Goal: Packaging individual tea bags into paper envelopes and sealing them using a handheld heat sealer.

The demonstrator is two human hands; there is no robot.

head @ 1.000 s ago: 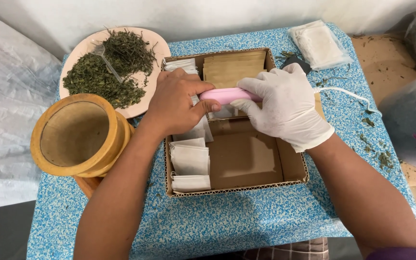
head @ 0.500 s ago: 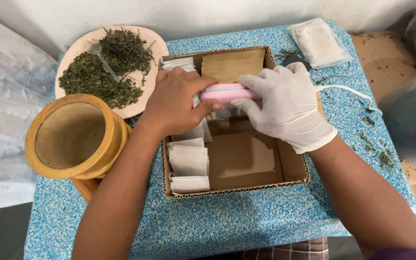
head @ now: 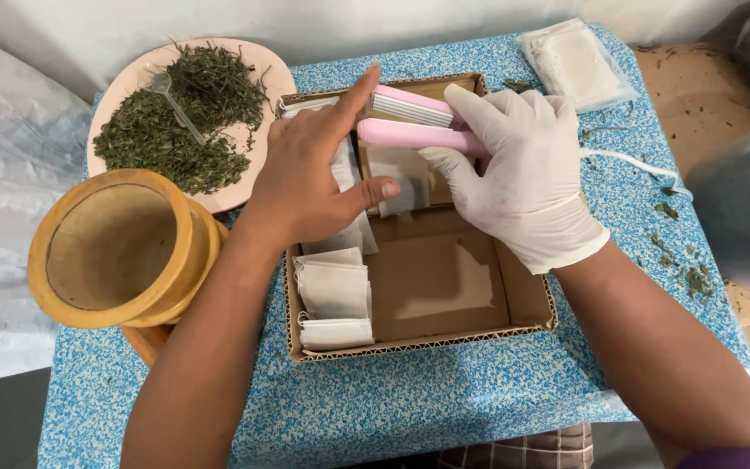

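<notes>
— What's that gloved right hand [head: 527, 178] got hold of?

— A pink sealer [head: 410, 122], the clamp kind. Its grip is wrapped round the lower arm of it, over the far end of the cardboard box [head: 514, 334]; the upper arm stands lifted, so the clamp gapes.

— And the bare left hand [head: 310, 169]?

— Fingers spread, not gripping. The thumb presses a white paper sachet [head: 401, 178] just beside the sealer, with the forefinger stretched up toward the sealer's tip.

— Anything else in the box?

— More sachets [head: 333, 295] stacked along its left wall; the rest of the floor is bare card.

— Around it?

— On the speckled blue counter [head: 444, 408], a pink plate [head: 258, 74] of dried green leaves [head: 175, 130] at the far left, a round wooden frame [head: 115, 252] near it, and a clear bag of empty sachets [head: 575, 61] at the far right.
</notes>
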